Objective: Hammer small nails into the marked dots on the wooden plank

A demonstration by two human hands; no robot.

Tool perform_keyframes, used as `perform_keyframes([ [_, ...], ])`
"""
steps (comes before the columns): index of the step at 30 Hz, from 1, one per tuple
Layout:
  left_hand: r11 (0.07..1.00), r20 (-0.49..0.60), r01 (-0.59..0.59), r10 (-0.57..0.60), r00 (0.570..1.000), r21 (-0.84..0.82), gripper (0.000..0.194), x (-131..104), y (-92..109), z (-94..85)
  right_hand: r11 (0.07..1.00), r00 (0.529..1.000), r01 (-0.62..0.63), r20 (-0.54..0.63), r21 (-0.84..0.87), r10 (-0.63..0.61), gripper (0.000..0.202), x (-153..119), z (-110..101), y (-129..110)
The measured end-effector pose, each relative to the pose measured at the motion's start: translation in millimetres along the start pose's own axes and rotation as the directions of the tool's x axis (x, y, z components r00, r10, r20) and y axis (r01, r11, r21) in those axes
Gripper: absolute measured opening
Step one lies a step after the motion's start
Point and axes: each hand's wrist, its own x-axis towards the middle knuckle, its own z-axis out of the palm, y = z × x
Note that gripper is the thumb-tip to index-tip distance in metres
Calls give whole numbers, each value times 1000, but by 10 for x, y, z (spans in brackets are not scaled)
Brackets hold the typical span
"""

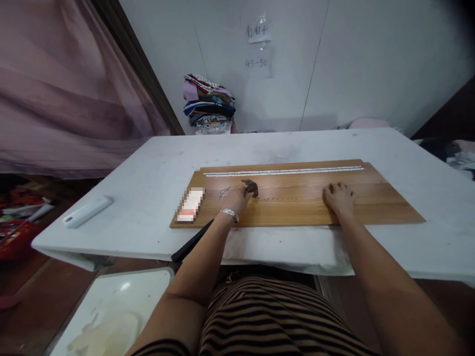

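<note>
Hands first, from the head view, the only one we have. Our left hand (237,198) rests on the board (371,198), its fingers closed together around a small dark object (251,187) that sits just left of the board's middle; we cannot tell what the object is, only that the fingertips pinch it against the wood. A bracelet (230,214) circles that wrist. Our right hand (338,195) lies flat on the board to the right of centre, fingers loosely curled and together, holding nothing, pressing the wood down.

The board lies lengthwise across the middle of the desk (148,168), nearer the front edge than the back. Between the two hands runs a row of dots (278,199), starting just beside the dark object and stopping short of the right hand. We judge that part of this row is done and that the stretch from the object leftward is untouched, since no marks show there. Along the board's far edge lies a long pale strip (284,171). Near the board's left end sit a few thin metal pieces (224,192) and a blurred packet (191,204).

Off the board, a white handle-like object (87,211) lies near the desk's left edge, and a black bar (192,241) overhangs the front edge.
</note>
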Motion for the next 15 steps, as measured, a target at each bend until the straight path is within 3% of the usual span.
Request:
perform_keyframes([
  [6,1000,-27,-25,25,999,-14,31,8,-26,29,1000,1000,-2,-7,2,2,56,-2,8,3],
  [15,999,-7,22,-22,1000,-31,42,2,-25,-14,1000,1000,-5,8,-5,5,58,0,-12,-11],
])
